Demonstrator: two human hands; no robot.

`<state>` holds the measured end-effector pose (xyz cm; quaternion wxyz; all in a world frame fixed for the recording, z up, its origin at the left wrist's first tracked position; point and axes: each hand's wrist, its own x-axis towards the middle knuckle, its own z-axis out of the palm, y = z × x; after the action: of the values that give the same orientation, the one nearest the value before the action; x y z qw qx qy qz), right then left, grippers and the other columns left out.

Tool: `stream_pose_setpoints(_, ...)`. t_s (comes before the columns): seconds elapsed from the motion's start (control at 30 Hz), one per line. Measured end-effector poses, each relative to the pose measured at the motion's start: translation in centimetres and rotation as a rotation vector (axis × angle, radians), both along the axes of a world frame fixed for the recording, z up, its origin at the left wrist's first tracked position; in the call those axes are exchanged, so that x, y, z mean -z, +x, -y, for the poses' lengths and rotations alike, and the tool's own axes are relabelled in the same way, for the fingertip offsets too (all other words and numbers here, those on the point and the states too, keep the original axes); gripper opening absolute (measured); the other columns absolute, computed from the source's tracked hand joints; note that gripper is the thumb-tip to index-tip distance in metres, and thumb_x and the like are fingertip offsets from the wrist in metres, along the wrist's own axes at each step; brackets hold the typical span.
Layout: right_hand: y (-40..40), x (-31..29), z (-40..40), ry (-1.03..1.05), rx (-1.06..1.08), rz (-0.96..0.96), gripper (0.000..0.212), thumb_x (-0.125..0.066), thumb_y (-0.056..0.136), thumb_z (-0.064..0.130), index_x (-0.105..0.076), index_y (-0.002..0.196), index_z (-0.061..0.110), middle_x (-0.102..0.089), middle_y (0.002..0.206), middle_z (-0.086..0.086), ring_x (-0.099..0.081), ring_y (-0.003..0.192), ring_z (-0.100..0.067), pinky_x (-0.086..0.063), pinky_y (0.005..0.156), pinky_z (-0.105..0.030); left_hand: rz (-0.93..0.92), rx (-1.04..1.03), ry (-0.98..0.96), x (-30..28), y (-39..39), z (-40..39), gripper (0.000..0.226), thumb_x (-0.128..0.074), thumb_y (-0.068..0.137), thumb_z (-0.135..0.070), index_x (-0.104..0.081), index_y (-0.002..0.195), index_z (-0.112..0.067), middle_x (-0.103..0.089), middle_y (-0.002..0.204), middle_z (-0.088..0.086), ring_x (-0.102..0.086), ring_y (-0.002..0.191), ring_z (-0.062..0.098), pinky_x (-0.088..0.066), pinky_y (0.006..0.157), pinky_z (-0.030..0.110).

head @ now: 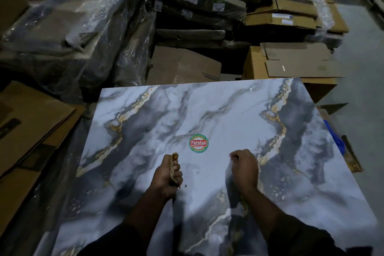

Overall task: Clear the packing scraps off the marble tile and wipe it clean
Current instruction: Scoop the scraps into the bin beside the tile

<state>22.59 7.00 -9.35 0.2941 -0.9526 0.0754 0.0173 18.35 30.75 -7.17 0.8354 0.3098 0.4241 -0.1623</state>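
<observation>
A single head-worn wide-angle view looks forward and steeply down from above the marble tile (218, 114), close enough that it fills the lower frame. Stacked cartons (295, 62) and wrapped packs (68, 27) lie beyond its far edge.

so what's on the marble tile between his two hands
In the head view, mostly bare tile between the left hand, gripping tan packing scraps, and the curled right hand; only tiny crumbs by the left.
</observation>
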Motion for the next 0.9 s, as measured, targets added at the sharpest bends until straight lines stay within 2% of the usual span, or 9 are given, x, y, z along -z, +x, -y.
stream_pose_setpoints(0.23,-4.0,0.0,-8.3,0.183,-0.175,-0.070,0.028,-0.056,0.092,-0.004,-0.078,0.106,0.007,-0.067,0.110,-0.013,-0.061,0.109,-0.028,-0.045,0.094,-0.033,0.016,0.031,-0.006,0.4,-3.4,-4.6,0.035,-0.044,0.104,-0.035,-0.050,0.072,-0.022,-0.036,0.049,-0.007,-0.026,0.033,0.006,-0.020,0.033,0.011)
stream_pose_setpoints(0.37,-5.9,-0.4,-11.2,0.068,-0.364,-0.070,0.016,-0.059,0.096,0.023,-0.071,0.098,0.012,-0.061,0.105,-0.007,-0.056,0.109,-0.024,-0.041,0.085,-0.029,0.032,0.058,-0.024,0.0,-4.7,-7.0,0.037,-0.043,0.106,-0.039,-0.051,0.074,-0.022,-0.035,0.050,-0.007,-0.026,0.033,0.007,-0.020,0.033,0.012)
stream_pose_setpoints(0.43,-6.8,-0.6,-11.3,-0.024,-0.445,-0.060,0.031,-0.068,0.092,0.039,-0.069,0.109,0.013,-0.059,0.111,-0.003,-0.051,0.109,-0.021,-0.042,0.089,-0.031,0.044,0.076,-0.021,-0.1,-5.3,-7.9,0.035,-0.044,0.105,-0.039,-0.053,0.076,-0.023,-0.034,0.052,-0.007,-0.025,0.034,0.006,-0.019,0.034,0.014)
stream_pose_setpoints(0.47,-7.2,-0.7,-11.1,-0.047,-0.465,-0.073,0.036,-0.069,0.091,0.040,-0.068,0.115,0.013,-0.059,0.116,-0.002,-0.051,0.112,-0.020,-0.042,0.092,-0.030,0.047,0.082,-0.014,-0.1,-5.5,-8.3,0.034,-0.045,0.105,-0.039,-0.054,0.077,-0.022,-0.033,0.053,-0.007,-0.025,0.034,0.006,-0.019,0.034,0.014)
stream_pose_setpoints(0.57,-8.4,-0.5,-11.1,-0.085,-0.491,-0.026,0.023,-0.060,0.097,0.023,-0.072,0.113,0.011,-0.063,0.118,-0.003,-0.055,0.114,-0.021,-0.038,0.091,-0.024,0.041,0.094,0.011,-0.1,-6.1,-8.8,0.034,-0.048,0.105,-0.042,-0.056,0.078,-0.023,-0.032,0.055,-0.007,-0.024,0.036,0.006,-0.018,0.034,0.015)
stream_pose_setpoints(0.67,-9.3,0.0,-11.8,-0.112,-0.480,0.012,0.023,-0.055,0.097,0.010,-0.074,0.109,0.008,-0.067,0.116,-0.006,-0.058,0.112,-0.020,-0.039,0.092,-0.021,0.031,0.103,0.019,0.1,-6.5,-9.1,0.036,-0.046,0.105,-0.045,-0.056,0.079,-0.022,-0.032,0.056,-0.007,-0.023,0.037,0.006,-0.017,0.035,0.016)
stream_pose_setpoints(0.8,-8.9,0.4,-12.8,-0.155,-0.442,-0.025,0.026,-0.051,0.094,0.004,-0.073,0.108,0.008,-0.067,0.114,-0.007,-0.059,0.111,-0.020,-0.042,0.093,-0.025,0.010,0.125,0.050,0.3,-6.6,-9.2,0.036,-0.043,0.106,-0.043,-0.053,0.079,-0.021,-0.035,0.056,-0.006,-0.024,0.038,0.006,-0.016,0.036,0.016)
stream_pose_setpoints(0.9,-7.1,-0.1,-14.1,-0.087,-0.261,-0.035,0.021,-0.057,0.092,0.007,-0.074,0.105,0.010,-0.069,0.108,-0.007,-0.063,0.104,-0.022,-0.045,0.090,-0.028,-0.001,0.143,0.072,0.5,-6.5,-8.9,0.035,-0.044,0.106,-0.040,-0.050,0.078,-0.020,-0.036,0.055,-0.005,-0.025,0.036,0.006,-0.018,0.035,0.015)
